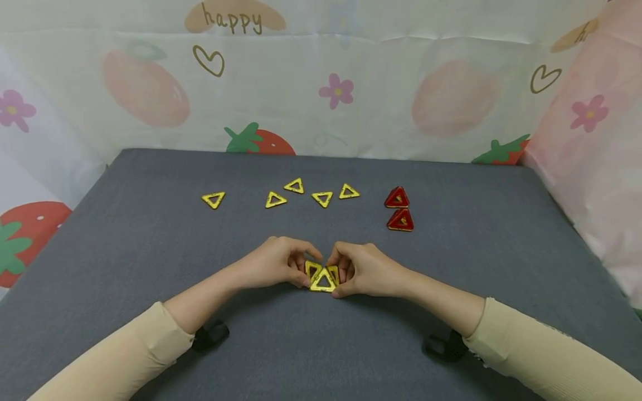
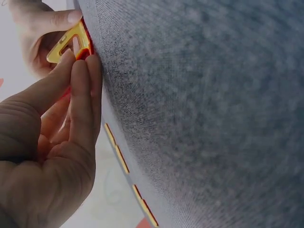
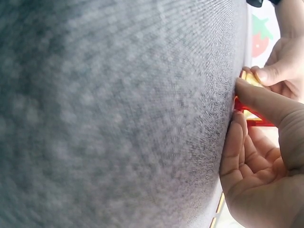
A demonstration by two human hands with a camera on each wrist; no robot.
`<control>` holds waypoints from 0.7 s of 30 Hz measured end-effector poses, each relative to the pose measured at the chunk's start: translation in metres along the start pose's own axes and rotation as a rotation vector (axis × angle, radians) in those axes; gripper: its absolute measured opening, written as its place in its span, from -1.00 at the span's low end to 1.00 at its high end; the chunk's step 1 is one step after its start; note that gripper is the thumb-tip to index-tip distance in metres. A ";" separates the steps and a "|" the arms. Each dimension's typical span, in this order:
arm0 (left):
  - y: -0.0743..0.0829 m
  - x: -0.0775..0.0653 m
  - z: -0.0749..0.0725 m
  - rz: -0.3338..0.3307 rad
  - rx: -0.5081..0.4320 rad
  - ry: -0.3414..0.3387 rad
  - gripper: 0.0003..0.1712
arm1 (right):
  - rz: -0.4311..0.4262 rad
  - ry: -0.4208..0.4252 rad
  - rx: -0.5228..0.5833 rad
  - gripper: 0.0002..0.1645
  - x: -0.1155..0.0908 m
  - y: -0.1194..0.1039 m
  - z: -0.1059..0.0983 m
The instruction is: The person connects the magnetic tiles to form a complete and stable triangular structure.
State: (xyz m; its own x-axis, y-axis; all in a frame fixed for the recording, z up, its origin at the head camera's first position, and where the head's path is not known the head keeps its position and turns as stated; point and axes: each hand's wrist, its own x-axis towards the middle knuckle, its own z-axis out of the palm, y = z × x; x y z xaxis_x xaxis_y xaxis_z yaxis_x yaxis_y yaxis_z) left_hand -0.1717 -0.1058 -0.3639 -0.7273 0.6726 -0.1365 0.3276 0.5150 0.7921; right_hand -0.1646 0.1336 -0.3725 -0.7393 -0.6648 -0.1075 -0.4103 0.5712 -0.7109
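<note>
Between my two hands, near the middle of the grey table, three yellow triangular tiles meet: a left tile [image 1: 313,264], a middle tile [image 1: 323,289] and a right tile [image 1: 333,268]. They lean up against each other, the middle one facing me. My left hand [image 1: 281,262] pinches the left tile between thumb and fingers. On the other side, my right hand [image 1: 368,270] pinches the right tile, its thumb at the lower corner. Red edges show on the tiles in the left wrist view, where a yellow tile [image 2: 57,51] stands beyond the left fingertips. Fingers hide parts of the outer tiles.
Several loose yellow triangular tiles lie flat farther back, one [image 1: 213,195] off to the left. At the back right stand two red triangular pieces, a farther one [image 1: 393,198] and a nearer one [image 1: 395,223]. A printed cloth [image 1: 376,50] hangs behind the table [image 1: 476,239].
</note>
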 end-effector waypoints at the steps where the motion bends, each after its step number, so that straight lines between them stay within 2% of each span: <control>1: 0.000 0.000 0.000 0.003 0.000 0.001 -0.55 | 0.000 0.000 0.001 -0.53 0.000 0.000 0.000; 4: -0.001 0.001 0.001 0.011 0.011 0.017 -0.62 | -0.001 0.003 0.001 -0.53 0.000 0.000 0.000; 11: 0.001 0.002 0.004 0.069 0.084 0.061 -0.62 | 0.001 0.005 -0.003 -0.52 -0.001 0.000 0.000; 21: 0.002 0.003 0.007 0.057 0.072 0.063 -0.57 | 0.003 0.003 -0.002 -0.51 0.000 0.000 0.000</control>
State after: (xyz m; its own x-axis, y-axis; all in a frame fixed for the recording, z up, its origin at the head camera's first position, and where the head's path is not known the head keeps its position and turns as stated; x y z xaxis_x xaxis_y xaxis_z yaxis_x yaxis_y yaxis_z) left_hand -0.1691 -0.0995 -0.3671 -0.7420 0.6682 -0.0535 0.4098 0.5153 0.7527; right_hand -0.1643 0.1337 -0.3725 -0.7422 -0.6615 -0.1078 -0.4087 0.5742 -0.7094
